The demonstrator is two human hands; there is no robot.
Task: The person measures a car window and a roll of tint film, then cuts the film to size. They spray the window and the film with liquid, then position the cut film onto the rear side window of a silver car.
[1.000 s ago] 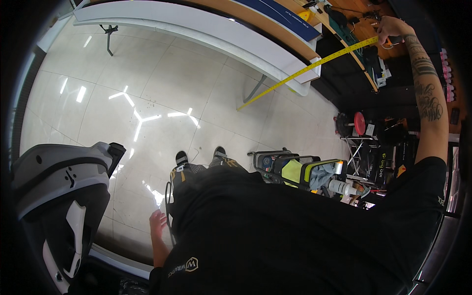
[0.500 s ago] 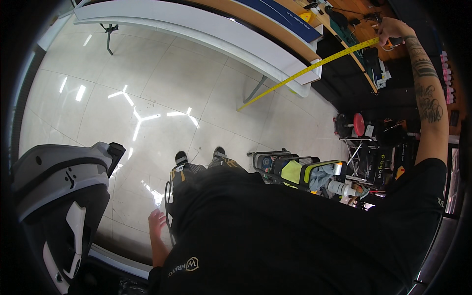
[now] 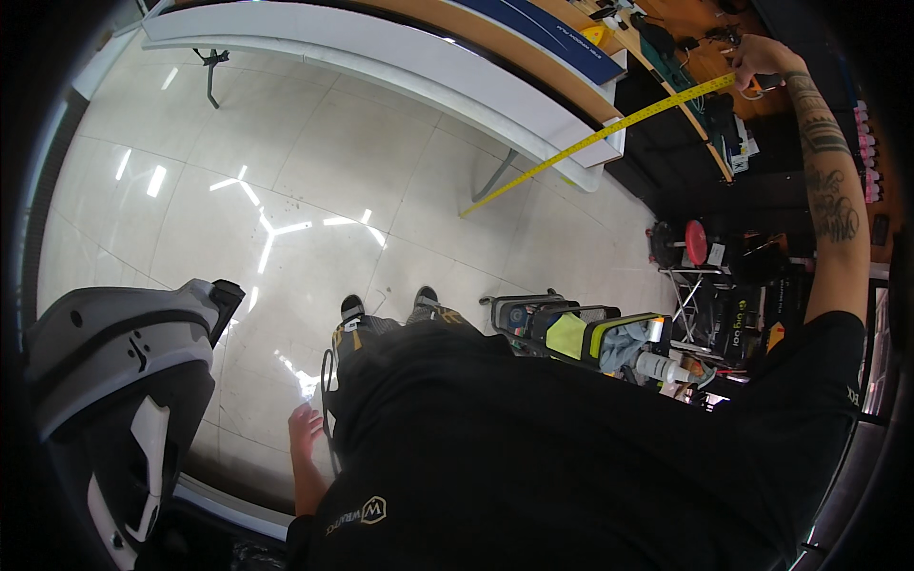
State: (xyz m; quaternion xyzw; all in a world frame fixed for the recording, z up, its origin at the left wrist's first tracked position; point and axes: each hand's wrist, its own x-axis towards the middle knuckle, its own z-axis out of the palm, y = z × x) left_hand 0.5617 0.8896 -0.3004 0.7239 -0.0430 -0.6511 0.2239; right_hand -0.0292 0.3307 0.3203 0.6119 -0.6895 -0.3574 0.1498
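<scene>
A: From the head view, what's new over the last second?
B: Barely anything! The right hand (image 3: 766, 62) stays out at full reach, and the yellow tape (image 3: 681, 97) keeps its line. Only the framing has slipped slightly. I'd judge the tape is being held steady, not drawn out or run back.
A: And the grip?
B: Right thumb and fingers pinch the tape's near end; something dark and orange, perhaps its case (image 3: 764, 82), shows beside them, half hidden. The left hand (image 3: 306, 430) hangs low by the hip, fingers loosely spread, nothing visible in it.
A: The tape itself?
B: Bright, marked along its length, nearly straight! It slants down past the corner of the long white panel (image 3: 381, 52) to a thin tip above or on the tiled floor (image 3: 314, 181). Touching either? I can't tell.
</scene>
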